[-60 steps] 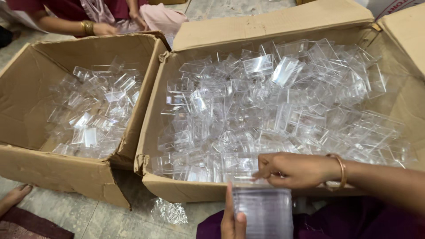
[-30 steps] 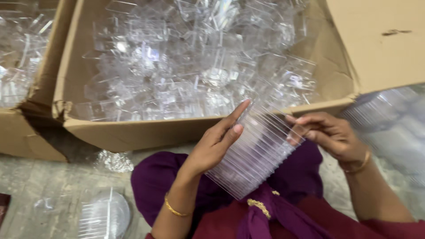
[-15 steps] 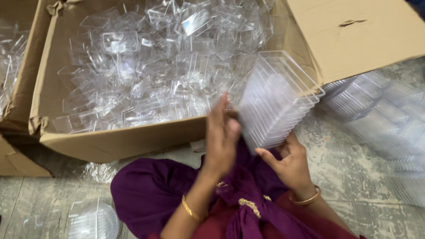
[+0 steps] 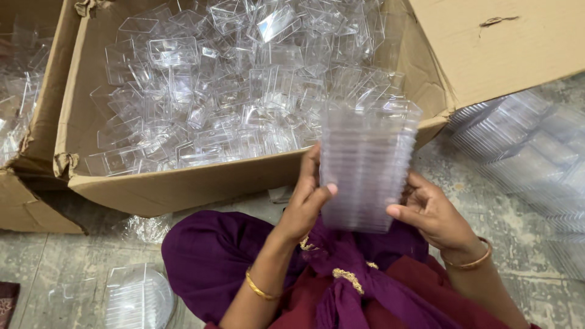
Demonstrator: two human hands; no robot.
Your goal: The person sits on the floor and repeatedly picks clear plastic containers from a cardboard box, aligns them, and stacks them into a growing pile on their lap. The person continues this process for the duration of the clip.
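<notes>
A cardboard box [image 4: 152, 189] full of loose clear tubs [image 4: 231, 85] sits on the floor. In front of it, above a purple lap, the left hand [image 4: 308, 201] and right hand [image 4: 429, 213] each curl closed around opposite sides of an upright stack of clear tubs [image 4: 365, 164]. More stacks [image 4: 524, 146] lie at far right.

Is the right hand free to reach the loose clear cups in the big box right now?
Probably not: the right hand and left hand both grip the stack of clear cups, which stands between it and the cardboard box.
</notes>
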